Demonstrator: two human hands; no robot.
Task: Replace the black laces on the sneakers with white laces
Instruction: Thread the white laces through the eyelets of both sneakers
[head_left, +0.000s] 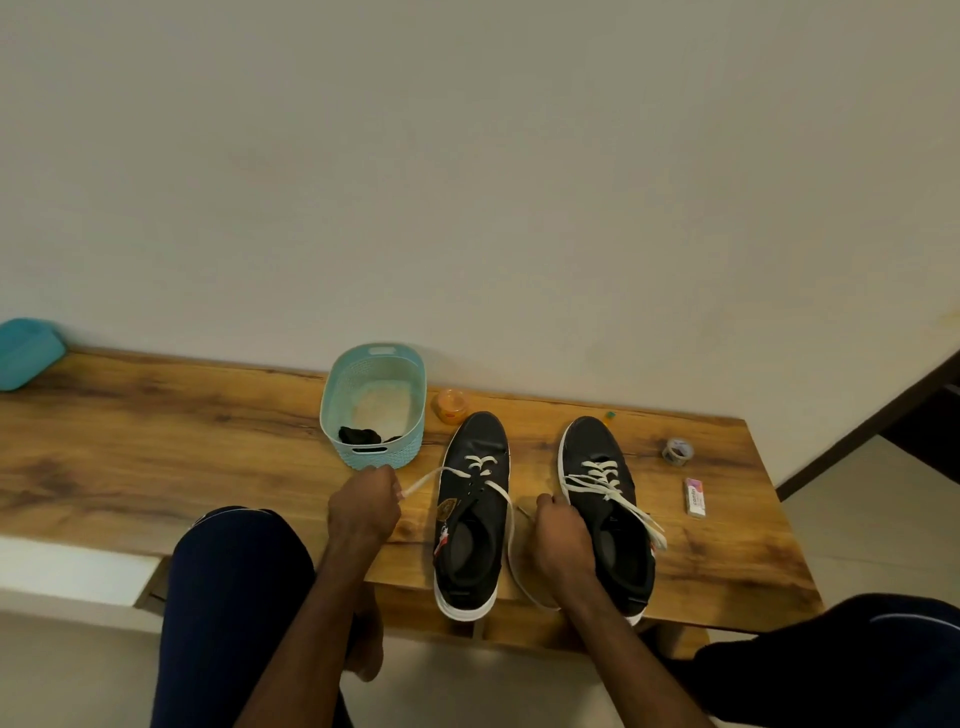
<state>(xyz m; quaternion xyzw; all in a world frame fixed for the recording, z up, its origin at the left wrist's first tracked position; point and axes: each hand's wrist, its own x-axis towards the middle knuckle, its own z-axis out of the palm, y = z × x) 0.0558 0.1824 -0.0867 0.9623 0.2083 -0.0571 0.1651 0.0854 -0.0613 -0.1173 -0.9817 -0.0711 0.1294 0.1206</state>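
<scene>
blue tub (26, 353): far left of the left sneaker (475, 525), at the left end of the table (156, 467), cut by the frame edge.
table: wood-grain top set against the wall. A broad strip of bare wood runs from the tub to the basket (the widest open strip in view).
basket (400, 452): pale blue, just left of and behind the left sneaker's toe. The black laces (358, 435) lie bunched in its near end.
left hand (363, 501): just left of the left sneaker, fingers curled together, pinching one end of the white lace (431, 475), which runs taut from the eyelets.
orange jar (452, 407): just behind the left sneaker's toe, beside the basket.
left sneaker: black with a white sole, toe toward the wall, heel overhanging the table's near edge. It is laced only at the toe-end rows.
right hand (563, 530): just right of the left sneaker, in the gap between the pair, fingers curled tight on the lace's other strand, which loops down to the near edge.
right sneaker (608, 540): parallel to the left sneaker and apart from it, heel over the same edge. The second white lace (597, 475) crosses its eyelets, its loose ends trailing over the right side.
tape roll (679, 450), pink packet (696, 497): well right of the left sneaker, near the table's right edge.
</scene>
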